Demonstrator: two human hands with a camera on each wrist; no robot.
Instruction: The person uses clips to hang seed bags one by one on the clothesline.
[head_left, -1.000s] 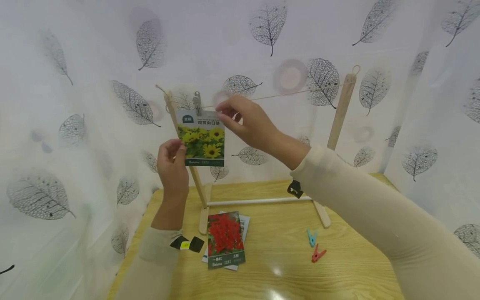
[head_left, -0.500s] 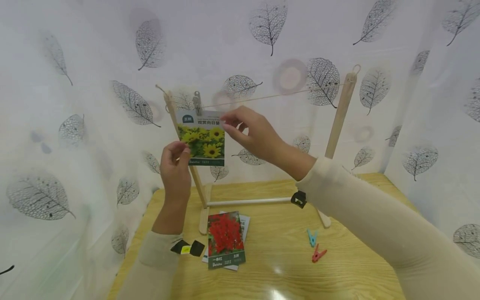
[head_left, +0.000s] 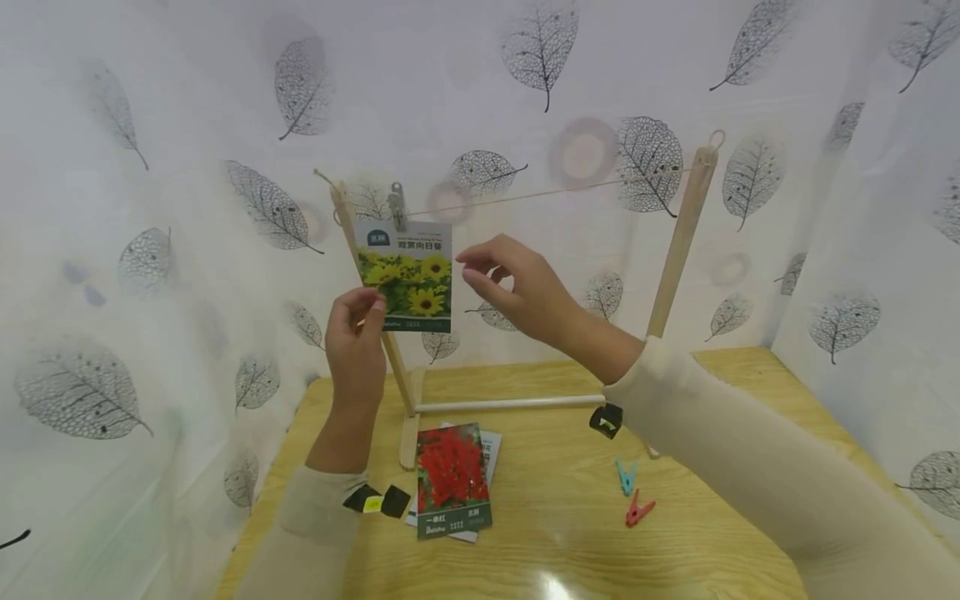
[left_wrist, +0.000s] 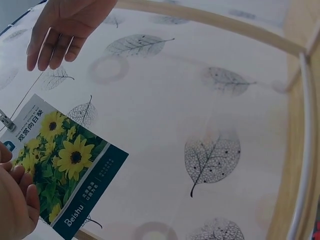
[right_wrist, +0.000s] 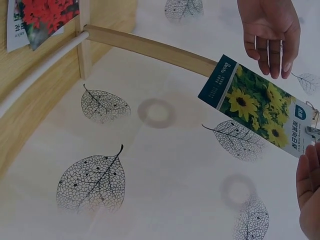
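A seed packet with yellow sunflowers (head_left: 408, 279) hangs from a metal clip (head_left: 397, 207) on a string (head_left: 555, 191), near the left post. My left hand (head_left: 356, 350) is at the packet's lower left edge in the head view. In the right wrist view my left hand (right_wrist: 272, 37) has its fingers extended beside the packet (right_wrist: 255, 105); whether they touch it I cannot tell. Off the packet's right edge, my right hand (head_left: 536, 292) holds nothing, its fingers relaxed and bent. The left wrist view has my right hand (left_wrist: 72, 25) above the packet (left_wrist: 62, 160).
Wooden posts (head_left: 681, 242) carry the string, and a white rod (head_left: 517, 403) joins their bases. On the table (head_left: 570, 508) lie a red-flower packet (head_left: 453, 475) over other paper, a blue clothespin (head_left: 626, 477) and a red one (head_left: 638, 510). Leaf-printed curtains surround the table.
My right hand has moved down and right, away from the packet's upper right corner. My left hand has shifted slightly right and down. The packet hangs in the same place.
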